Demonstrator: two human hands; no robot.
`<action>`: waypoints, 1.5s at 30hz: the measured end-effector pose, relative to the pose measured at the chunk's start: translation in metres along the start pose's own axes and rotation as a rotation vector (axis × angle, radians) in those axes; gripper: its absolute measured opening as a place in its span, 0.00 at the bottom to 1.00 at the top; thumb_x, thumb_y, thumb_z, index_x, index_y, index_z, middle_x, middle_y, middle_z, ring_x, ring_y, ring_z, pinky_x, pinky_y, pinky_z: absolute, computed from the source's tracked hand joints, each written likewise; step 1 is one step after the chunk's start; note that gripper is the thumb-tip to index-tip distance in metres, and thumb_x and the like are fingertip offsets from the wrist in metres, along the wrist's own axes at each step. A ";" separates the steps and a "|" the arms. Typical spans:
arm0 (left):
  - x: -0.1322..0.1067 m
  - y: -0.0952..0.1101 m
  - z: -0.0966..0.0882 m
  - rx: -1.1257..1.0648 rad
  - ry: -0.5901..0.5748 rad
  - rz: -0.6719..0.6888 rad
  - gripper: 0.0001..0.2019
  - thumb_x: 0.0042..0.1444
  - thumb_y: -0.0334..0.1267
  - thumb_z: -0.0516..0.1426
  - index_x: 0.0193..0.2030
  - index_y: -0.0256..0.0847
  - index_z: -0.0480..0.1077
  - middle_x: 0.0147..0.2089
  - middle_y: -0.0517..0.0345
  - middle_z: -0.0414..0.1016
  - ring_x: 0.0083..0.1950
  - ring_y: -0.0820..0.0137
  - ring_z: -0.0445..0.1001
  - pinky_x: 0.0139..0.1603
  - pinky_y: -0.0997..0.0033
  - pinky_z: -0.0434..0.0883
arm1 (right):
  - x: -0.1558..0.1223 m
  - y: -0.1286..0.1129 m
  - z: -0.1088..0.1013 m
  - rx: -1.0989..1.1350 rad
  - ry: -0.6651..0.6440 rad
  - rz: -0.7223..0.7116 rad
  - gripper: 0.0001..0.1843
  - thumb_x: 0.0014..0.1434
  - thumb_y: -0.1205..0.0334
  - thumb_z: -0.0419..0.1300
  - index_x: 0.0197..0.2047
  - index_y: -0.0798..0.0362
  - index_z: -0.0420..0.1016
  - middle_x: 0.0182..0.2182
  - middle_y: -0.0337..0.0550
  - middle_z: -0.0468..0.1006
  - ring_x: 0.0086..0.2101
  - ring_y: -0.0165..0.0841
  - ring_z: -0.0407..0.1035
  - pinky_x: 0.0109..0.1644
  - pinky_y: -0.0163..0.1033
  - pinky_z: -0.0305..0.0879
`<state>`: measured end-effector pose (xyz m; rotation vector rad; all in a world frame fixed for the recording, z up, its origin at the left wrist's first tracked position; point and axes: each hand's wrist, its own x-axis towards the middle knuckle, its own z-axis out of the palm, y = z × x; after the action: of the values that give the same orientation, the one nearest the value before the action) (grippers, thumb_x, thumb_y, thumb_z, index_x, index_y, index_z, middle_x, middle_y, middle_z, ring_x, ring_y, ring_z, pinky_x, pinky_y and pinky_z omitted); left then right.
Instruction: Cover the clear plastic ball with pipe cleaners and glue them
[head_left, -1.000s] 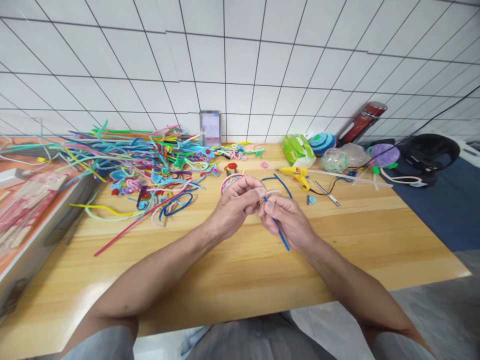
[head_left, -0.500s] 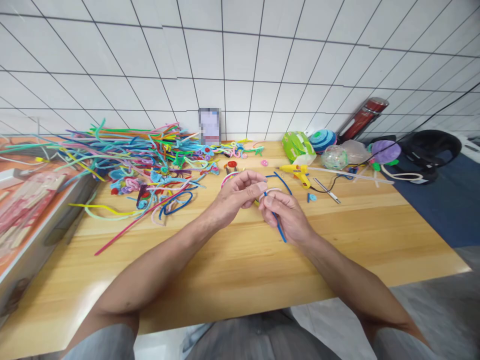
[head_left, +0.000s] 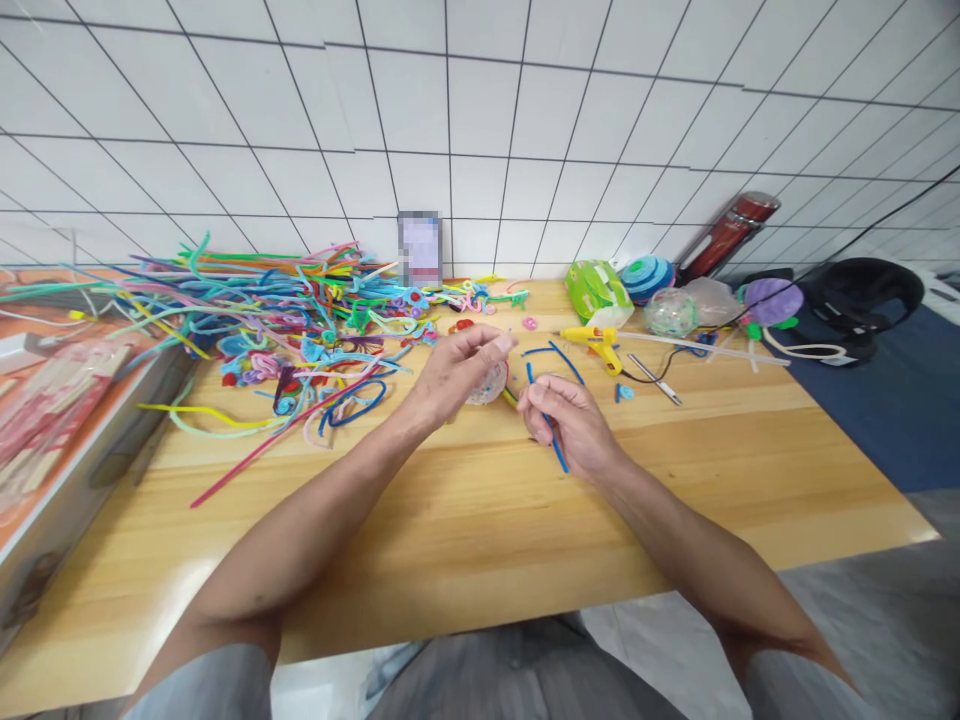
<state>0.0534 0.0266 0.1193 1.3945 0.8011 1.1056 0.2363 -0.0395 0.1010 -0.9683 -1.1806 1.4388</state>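
Note:
My right hand is closed around a blue pipe cleaner, whose ends stick out above and below the fingers. My left hand is a little apart to the left, thumb and fingertips pinched together; a tiny speck shows at the tips, too small to name. Partly hidden under the left hand lies a clear round piece with a pink edge. Just beyond the right hand, a blue pipe cleaner piece rests on the table. Small blue bits lie to the right.
A heap of coloured pipe cleaners spreads at the back left. A phone leans on the tiled wall. At the right are a yellow glue gun, a pen-like tool, a green packet and a red flask.
My hands have moved apart: the left has let go of the blue pipe cleaner and shifted up and left. The right keeps its hold, and the clear round piece shows more.

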 end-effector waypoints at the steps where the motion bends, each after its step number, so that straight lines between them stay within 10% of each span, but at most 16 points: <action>1: -0.002 0.002 0.002 -0.051 -0.078 -0.046 0.21 0.58 0.58 0.70 0.38 0.39 0.79 0.29 0.62 0.73 0.24 0.78 0.58 0.24 0.74 0.54 | 0.000 0.000 0.000 0.004 -0.007 -0.004 0.22 0.62 0.41 0.70 0.31 0.51 0.79 0.13 0.29 0.66 0.16 0.25 0.53 0.24 0.36 0.45; 6: -0.009 0.007 0.011 -0.245 -0.231 -0.176 0.23 0.49 0.54 0.77 0.37 0.38 0.77 0.25 0.66 0.70 0.22 0.80 0.57 0.23 0.76 0.52 | -0.001 0.002 -0.001 0.036 -0.051 -0.017 0.22 0.63 0.40 0.70 0.32 0.51 0.79 0.13 0.30 0.67 0.16 0.25 0.55 0.24 0.36 0.46; 25: -0.002 0.001 0.009 -0.172 -0.066 -0.067 0.26 0.56 0.63 0.70 0.37 0.40 0.76 0.28 0.63 0.74 0.20 0.80 0.58 0.22 0.74 0.55 | 0.000 -0.004 -0.008 -0.393 0.167 -0.189 0.19 0.69 0.43 0.64 0.37 0.51 0.83 0.16 0.30 0.68 0.18 0.28 0.58 0.25 0.37 0.54; 45: -0.003 0.011 0.010 -0.332 0.153 -0.018 0.15 0.56 0.46 0.70 0.32 0.43 0.69 0.19 0.70 0.60 0.19 0.79 0.57 0.22 0.76 0.55 | 0.002 -0.001 -0.015 -0.494 0.101 -0.193 0.19 0.70 0.46 0.63 0.33 0.50 0.81 0.21 0.34 0.73 0.24 0.30 0.65 0.32 0.38 0.62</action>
<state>0.0606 0.0188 0.1300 1.0332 0.6990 1.2780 0.2506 -0.0351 0.0988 -1.2047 -1.5445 0.9495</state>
